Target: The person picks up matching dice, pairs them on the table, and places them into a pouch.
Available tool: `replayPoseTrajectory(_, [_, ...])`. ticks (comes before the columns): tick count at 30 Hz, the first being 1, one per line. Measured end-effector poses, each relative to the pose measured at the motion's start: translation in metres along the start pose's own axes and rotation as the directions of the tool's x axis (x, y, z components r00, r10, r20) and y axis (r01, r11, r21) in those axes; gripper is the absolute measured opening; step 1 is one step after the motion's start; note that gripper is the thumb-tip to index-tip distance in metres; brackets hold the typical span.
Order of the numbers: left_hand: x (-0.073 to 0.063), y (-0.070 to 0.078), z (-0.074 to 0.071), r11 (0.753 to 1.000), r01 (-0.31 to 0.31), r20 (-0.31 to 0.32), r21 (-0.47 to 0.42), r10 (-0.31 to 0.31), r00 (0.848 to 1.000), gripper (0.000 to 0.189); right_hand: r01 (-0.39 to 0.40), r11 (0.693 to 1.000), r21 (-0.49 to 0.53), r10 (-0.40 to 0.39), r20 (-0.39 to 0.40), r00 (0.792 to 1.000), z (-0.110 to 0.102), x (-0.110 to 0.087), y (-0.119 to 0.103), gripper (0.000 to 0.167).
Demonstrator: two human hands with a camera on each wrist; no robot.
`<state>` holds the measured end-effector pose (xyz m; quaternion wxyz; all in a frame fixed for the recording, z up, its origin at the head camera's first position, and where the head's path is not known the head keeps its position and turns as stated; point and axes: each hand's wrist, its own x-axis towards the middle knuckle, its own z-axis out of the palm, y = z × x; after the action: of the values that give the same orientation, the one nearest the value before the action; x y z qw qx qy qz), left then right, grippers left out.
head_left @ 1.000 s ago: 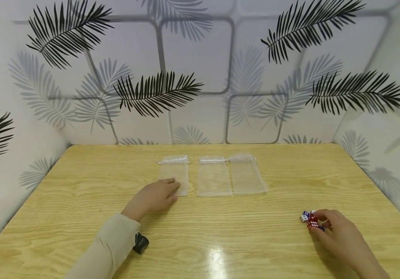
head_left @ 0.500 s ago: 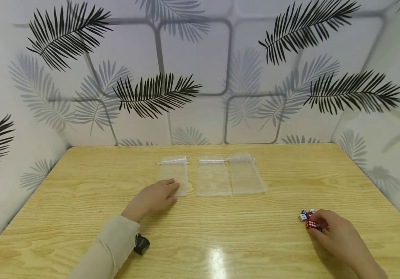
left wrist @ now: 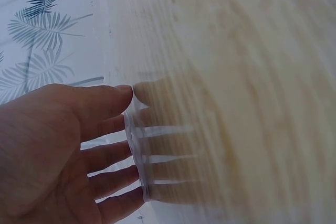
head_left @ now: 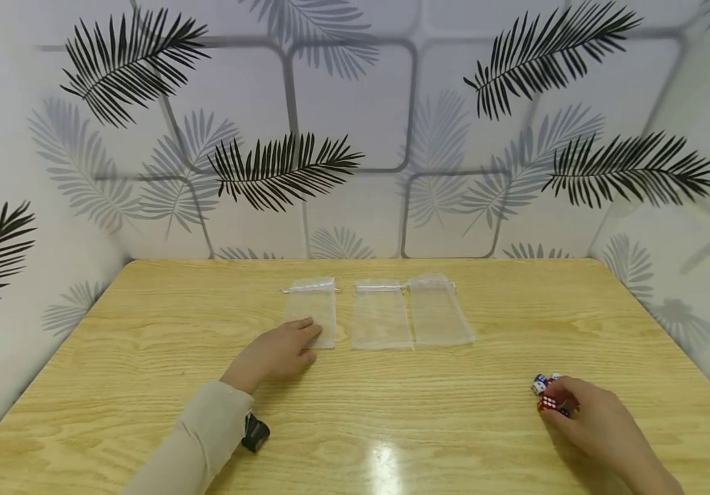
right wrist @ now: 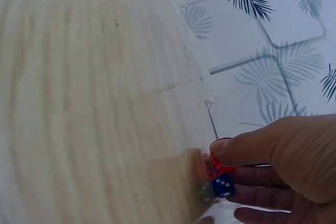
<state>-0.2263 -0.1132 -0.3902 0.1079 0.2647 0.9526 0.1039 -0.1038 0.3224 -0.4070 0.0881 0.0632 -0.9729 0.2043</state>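
Three sheer white drawstring bags lie flat in a row: a left bag [head_left: 313,302], a middle bag [head_left: 381,320] and a right bag [head_left: 440,316]. The left hand [head_left: 277,352] rests its fingertips on the lower part of the left bag; in the left wrist view its fingers are extended against the bag's edge. At the right, the right hand [head_left: 598,423] pinches a red die [head_left: 548,403] between thumb and forefinger. A blue die [right wrist: 224,186] sits under the fingers beside it. Just beyond are a white die [head_left: 538,388] and other small dice, partly hidden by the hand.
The wooden table [head_left: 429,405] ends at a wall [head_left: 355,103] with a leaf pattern at the back and sides. A black strap-like object [head_left: 256,433] shows at the left sleeve [head_left: 209,419].
The right hand has shifted slightly left and nearer the person, with the red die moving along. The left hand stays on the left bag. The head view has tilted a little.
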Motion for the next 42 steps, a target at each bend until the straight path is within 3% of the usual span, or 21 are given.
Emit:
replayPoseTrajectory(16, [0.001,0.0,0.002,1.0,0.017,-0.001,-0.01,-0.017,1.0,0.051,0.145,0.989,0.039,-0.143,-0.033,0.989,0.012,0.016,-0.045,0.023])
replayPoseTrajectory(20, [0.0,0.003,0.0,1.0,0.02,0.002,-0.018,-0.02,1.0,0.051,0.144,0.988,0.053,-0.146,0.022,0.989,0.018,0.024,-0.059,0.022])
replayPoseTrajectory(28, [0.004,0.003,0.002,1.0,0.027,0.011,-0.015,-0.027,1.0,0.051,0.054,0.994,0.1,-0.071,0.179,0.981,0.03,0.03,-0.079,0.018])
replayPoseTrajectory(42, [0.003,0.002,0.002,0.999,0.041,0.015,-0.01,-0.041,0.999,0.052,0.12,0.983,0.137,-0.139,0.134,0.981,0.039,0.032,-0.086,0.021])
